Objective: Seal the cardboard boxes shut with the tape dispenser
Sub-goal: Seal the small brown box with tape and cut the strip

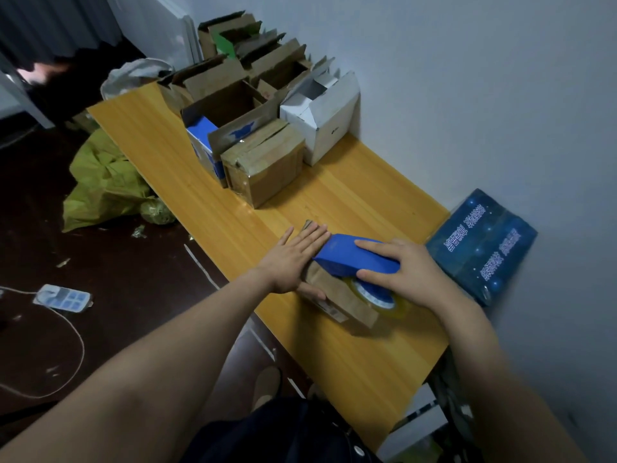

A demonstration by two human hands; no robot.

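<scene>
Nearest you, your right hand is wrapped round the blue dispenser, forefinger laid along its top and thumb low by the tape roll, and the dispenser lies on top of the small brown box at the near end of the table. Your left hand lies flat with straight fingers on the far-left part of that box, pinning it down and gripping nothing. This looks like the taping stroke itself. Keep the dispenser's nose pressed firmly on the cardboard, draw it in one straight line along the seam, and let the flat hand hold the flaps level so the box does not slide on the smooth wood. Carry the tape a little over each edge before you cut it, and keep your left fingers out of the path. Most of the box's top is under your hands and the dispenser, so I cannot tell whether the flaps meet or how much tape is already down. The clear tape hardly shows, and the cutting edge is hidden. Further off stands a box that seems taped already, touching an open blue-and-white box, with a white box just beside them against the wall. Behind those is a pile of open cartons that is too jumbled to count.
</scene>
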